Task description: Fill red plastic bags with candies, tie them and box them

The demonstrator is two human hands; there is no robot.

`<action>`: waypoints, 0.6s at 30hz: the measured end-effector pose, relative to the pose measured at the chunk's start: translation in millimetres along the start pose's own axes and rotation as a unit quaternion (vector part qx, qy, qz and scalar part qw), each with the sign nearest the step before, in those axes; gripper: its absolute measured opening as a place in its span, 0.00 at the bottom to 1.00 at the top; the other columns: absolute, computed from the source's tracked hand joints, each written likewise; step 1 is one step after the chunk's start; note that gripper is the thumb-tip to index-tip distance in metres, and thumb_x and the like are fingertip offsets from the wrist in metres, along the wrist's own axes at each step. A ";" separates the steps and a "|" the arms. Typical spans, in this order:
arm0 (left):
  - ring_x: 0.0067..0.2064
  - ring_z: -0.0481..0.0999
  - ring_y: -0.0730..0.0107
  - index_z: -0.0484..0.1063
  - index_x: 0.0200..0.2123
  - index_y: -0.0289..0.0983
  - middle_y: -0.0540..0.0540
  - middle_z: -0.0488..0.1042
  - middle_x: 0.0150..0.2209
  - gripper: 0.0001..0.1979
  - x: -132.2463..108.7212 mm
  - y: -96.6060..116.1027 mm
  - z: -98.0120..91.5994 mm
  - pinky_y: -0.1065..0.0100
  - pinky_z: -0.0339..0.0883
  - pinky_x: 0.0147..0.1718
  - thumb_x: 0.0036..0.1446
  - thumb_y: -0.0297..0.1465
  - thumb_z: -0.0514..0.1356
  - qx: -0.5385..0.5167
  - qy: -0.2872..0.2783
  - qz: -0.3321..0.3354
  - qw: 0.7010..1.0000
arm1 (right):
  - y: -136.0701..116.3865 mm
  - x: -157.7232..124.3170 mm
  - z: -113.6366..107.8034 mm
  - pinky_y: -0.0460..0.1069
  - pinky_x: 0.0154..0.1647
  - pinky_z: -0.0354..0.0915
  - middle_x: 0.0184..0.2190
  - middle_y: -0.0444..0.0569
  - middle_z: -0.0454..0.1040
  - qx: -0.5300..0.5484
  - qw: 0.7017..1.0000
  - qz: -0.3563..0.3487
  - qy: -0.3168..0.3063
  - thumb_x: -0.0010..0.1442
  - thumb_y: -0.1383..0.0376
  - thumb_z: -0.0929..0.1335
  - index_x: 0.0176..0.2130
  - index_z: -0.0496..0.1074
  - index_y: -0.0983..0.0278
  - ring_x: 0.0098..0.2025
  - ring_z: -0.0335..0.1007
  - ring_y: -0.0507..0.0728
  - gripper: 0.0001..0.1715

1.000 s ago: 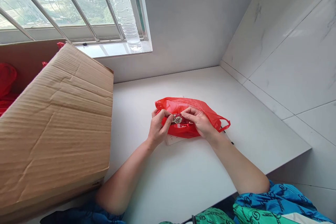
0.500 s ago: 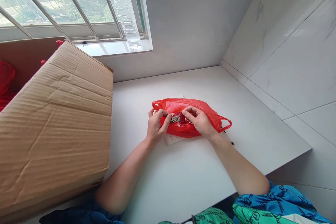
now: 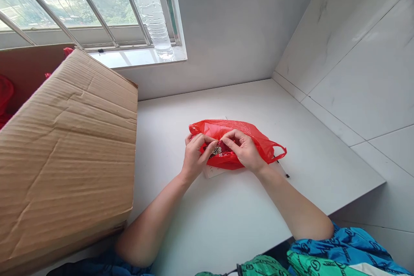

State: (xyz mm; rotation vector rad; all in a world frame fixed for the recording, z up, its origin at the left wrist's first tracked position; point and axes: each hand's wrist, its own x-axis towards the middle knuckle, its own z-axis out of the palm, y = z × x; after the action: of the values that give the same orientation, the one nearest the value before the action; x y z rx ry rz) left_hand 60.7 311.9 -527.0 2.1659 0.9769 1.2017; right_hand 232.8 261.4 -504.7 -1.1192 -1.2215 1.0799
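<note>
A red plastic bag [image 3: 249, 131] lies on the white tabletop [image 3: 207, 215], its mouth toward me and a handle loop at its right. In its opening is a small dark red printed packet [image 3: 216, 151] with white lettering. My left hand [image 3: 196, 153] pinches the packet's upper edge between thumb and fingers. Close beside it, my right hand [image 3: 242, 148] pinches the same edge, the fingertips of both hands almost touching. Part of the packet is hidden by my fingers and the bag. Under the bag, a white paper or booklet [image 3: 213, 172] with some print sticks out.
A large cardboard box [image 3: 74, 151] stands at the left, with red plastic [image 3: 4, 95] behind its near flap. A clear water bottle [image 3: 157, 26] is on the sill of the barred window. A thin black-tipped pen-like thing [image 3: 284, 170] pokes out right of the bag.
My left hand has shifted slightly right and my fingertips have come closer together on the packet's edge. Less of the packet shows now. The view has moved a little.
</note>
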 end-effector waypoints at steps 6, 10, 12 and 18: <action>0.33 0.72 0.70 0.67 0.31 0.41 0.54 0.75 0.30 0.11 -1.6 1.5 3.0 0.57 0.58 0.53 0.67 0.36 0.55 -0.027 0.003 -0.031 0.999 | 7.6 1.2 7.9 0.51 0.41 0.71 0.32 0.43 0.75 0.090 0.995 0.051 0.009 0.60 0.51 0.71 0.34 0.71 0.59 0.36 0.72 0.54 0.15; 0.33 0.72 0.70 0.70 0.32 0.41 0.54 0.76 0.31 0.10 -3.1 -2.0 2.7 0.57 0.55 0.53 0.66 0.36 0.56 -0.022 -0.005 -0.026 0.999 | 10.0 2.5 4.2 0.51 0.41 0.71 0.31 0.44 0.75 0.055 0.998 0.042 0.009 0.59 0.51 0.72 0.34 0.73 0.60 0.35 0.72 0.54 0.16; 0.33 0.73 0.69 0.72 0.34 0.42 0.54 0.77 0.31 0.08 -3.4 -3.3 2.1 0.57 0.54 0.53 0.65 0.38 0.59 -0.011 -0.019 -0.021 1.000 | 9.5 3.0 0.7 0.51 0.41 0.72 0.31 0.45 0.75 0.023 0.999 0.028 0.012 0.59 0.51 0.72 0.34 0.73 0.61 0.35 0.73 0.54 0.15; 0.37 0.73 0.68 0.74 0.34 0.42 0.53 0.77 0.33 0.07 -2.5 1.4 -0.2 0.57 0.53 0.53 0.61 0.39 0.63 0.005 -0.042 -0.037 0.998 | 9.0 1.8 -3.9 0.51 0.40 0.73 0.34 0.45 0.76 -0.007 1.000 0.006 0.019 0.61 0.51 0.70 0.37 0.75 0.60 0.37 0.74 0.54 0.15</action>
State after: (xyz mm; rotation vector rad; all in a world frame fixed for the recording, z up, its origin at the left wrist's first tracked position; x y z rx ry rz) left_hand 60.1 309.2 -527.2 2.1500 1.0194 1.0645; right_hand 236.7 264.2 -513.4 -1.1540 -1.1953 1.0563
